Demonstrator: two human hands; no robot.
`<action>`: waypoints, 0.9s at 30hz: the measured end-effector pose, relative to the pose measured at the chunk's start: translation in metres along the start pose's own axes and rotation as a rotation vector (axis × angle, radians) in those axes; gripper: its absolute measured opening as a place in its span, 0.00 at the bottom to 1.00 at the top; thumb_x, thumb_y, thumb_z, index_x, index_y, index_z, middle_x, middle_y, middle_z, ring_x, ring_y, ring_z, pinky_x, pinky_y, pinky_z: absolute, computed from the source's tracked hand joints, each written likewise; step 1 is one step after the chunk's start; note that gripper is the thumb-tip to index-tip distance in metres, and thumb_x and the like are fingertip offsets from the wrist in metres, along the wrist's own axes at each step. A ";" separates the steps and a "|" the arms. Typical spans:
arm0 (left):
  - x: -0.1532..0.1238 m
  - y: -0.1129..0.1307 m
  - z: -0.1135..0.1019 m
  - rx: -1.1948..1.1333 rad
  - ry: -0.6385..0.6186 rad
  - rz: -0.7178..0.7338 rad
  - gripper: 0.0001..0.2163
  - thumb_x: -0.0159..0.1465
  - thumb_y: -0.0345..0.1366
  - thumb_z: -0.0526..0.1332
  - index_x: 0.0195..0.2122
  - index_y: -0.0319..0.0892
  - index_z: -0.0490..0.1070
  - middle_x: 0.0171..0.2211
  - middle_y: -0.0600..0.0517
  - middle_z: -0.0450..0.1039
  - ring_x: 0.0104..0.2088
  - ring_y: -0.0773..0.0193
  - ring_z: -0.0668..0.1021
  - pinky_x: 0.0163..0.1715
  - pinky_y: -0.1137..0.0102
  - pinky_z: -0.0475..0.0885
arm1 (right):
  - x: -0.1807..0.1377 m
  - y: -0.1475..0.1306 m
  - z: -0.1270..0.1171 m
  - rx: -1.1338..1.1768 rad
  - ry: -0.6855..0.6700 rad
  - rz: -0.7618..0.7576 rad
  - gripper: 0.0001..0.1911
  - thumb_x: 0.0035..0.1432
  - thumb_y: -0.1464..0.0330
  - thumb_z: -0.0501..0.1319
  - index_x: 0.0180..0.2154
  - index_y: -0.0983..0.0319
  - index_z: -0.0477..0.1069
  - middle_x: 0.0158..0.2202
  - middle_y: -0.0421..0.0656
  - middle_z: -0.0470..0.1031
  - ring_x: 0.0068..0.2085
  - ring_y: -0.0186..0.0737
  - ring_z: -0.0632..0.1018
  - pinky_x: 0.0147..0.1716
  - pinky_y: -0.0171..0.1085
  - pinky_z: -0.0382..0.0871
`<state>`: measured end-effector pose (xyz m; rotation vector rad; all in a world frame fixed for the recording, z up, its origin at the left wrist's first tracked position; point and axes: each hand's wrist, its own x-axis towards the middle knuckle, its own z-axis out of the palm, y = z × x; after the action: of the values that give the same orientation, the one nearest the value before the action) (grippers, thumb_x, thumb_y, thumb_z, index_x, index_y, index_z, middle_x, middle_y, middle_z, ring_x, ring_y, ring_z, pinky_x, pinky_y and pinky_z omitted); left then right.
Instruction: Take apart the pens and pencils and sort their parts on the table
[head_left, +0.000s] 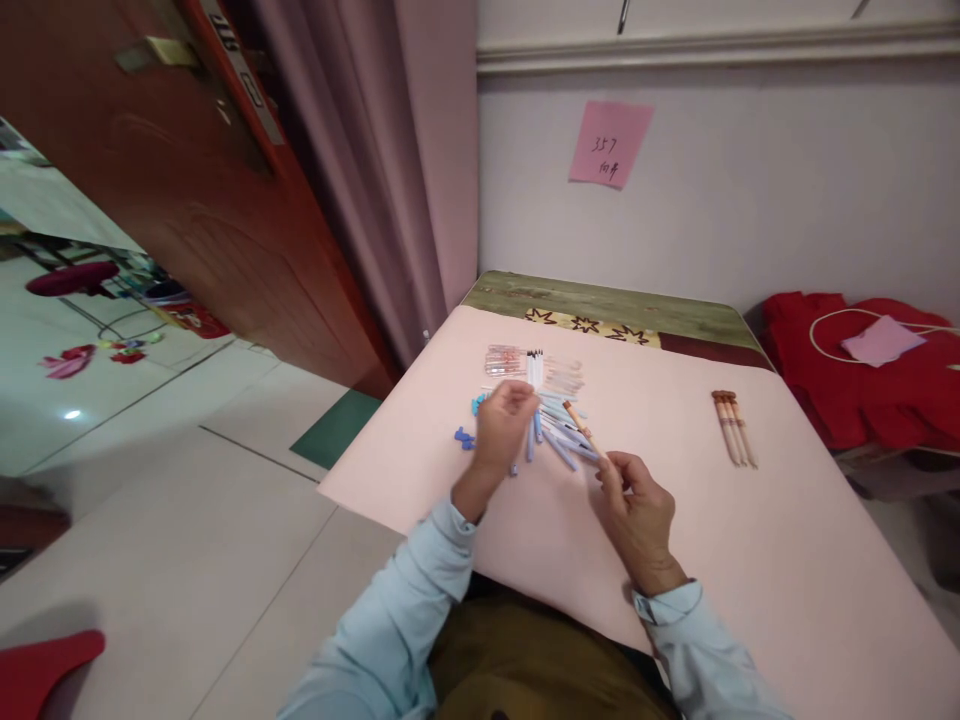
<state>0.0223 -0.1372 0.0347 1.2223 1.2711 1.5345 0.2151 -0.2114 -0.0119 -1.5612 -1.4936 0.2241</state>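
Observation:
My right hand (637, 505) holds a slim brown-tipped pen barrel (581, 428) by its near end, slanted up to the left over the pink table (750, 560). My left hand (504, 425) hovers with bent fingers over a heap of blue pen barrels (555, 440); whether it grips a part I cannot tell. Beyond the heap lie a bundle of white refills with black tips (534, 368), clear small parts (504, 360) and blue caps (465, 437).
Three finished brown and white pens (733, 427) lie side by side to the right. Red cloth with a pink paper (862, 370) is heaped past the table's right edge. A pink note (609, 143) hangs on the wall, and a red door (187, 200) stands open at left.

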 end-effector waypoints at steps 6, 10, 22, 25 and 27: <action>0.043 -0.008 -0.076 0.915 -0.032 0.045 0.05 0.55 0.27 0.61 0.28 0.43 0.75 0.33 0.49 0.73 0.39 0.58 0.74 0.43 0.66 0.67 | 0.000 -0.003 0.001 0.023 -0.023 0.003 0.19 0.64 0.53 0.57 0.39 0.61 0.76 0.25 0.40 0.77 0.23 0.34 0.74 0.26 0.32 0.64; 0.044 -0.016 -0.075 1.095 -0.190 0.050 0.08 0.55 0.26 0.60 0.32 0.43 0.78 0.33 0.48 0.73 0.39 0.57 0.73 0.42 0.66 0.66 | 0.000 -0.001 0.001 0.063 -0.031 0.036 0.18 0.64 0.54 0.58 0.39 0.61 0.76 0.25 0.39 0.78 0.24 0.34 0.76 0.27 0.31 0.65; 0.049 -0.010 -0.062 1.273 -0.251 0.047 0.08 0.53 0.26 0.60 0.27 0.44 0.78 0.32 0.45 0.77 0.39 0.53 0.74 0.38 0.64 0.64 | 0.002 -0.003 0.001 0.114 -0.027 0.080 0.18 0.64 0.54 0.58 0.38 0.61 0.75 0.25 0.39 0.77 0.25 0.34 0.75 0.28 0.32 0.66; 0.047 -0.008 -0.062 1.237 -0.248 0.060 0.07 0.54 0.27 0.60 0.26 0.43 0.77 0.32 0.45 0.77 0.40 0.53 0.75 0.40 0.63 0.66 | 0.002 -0.003 0.000 0.118 -0.026 0.077 0.18 0.64 0.54 0.58 0.38 0.61 0.75 0.25 0.39 0.78 0.25 0.34 0.76 0.27 0.31 0.67; 0.047 -0.007 -0.064 1.155 -0.201 0.093 0.06 0.56 0.29 0.60 0.27 0.42 0.77 0.33 0.44 0.77 0.42 0.53 0.75 0.44 0.62 0.67 | 0.002 -0.003 0.000 0.115 -0.027 0.074 0.17 0.64 0.54 0.58 0.39 0.61 0.75 0.26 0.39 0.78 0.25 0.34 0.76 0.28 0.31 0.66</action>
<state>-0.0512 -0.1060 0.0346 2.0673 2.0506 0.6013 0.2133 -0.2102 -0.0087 -1.5272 -1.4199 0.3689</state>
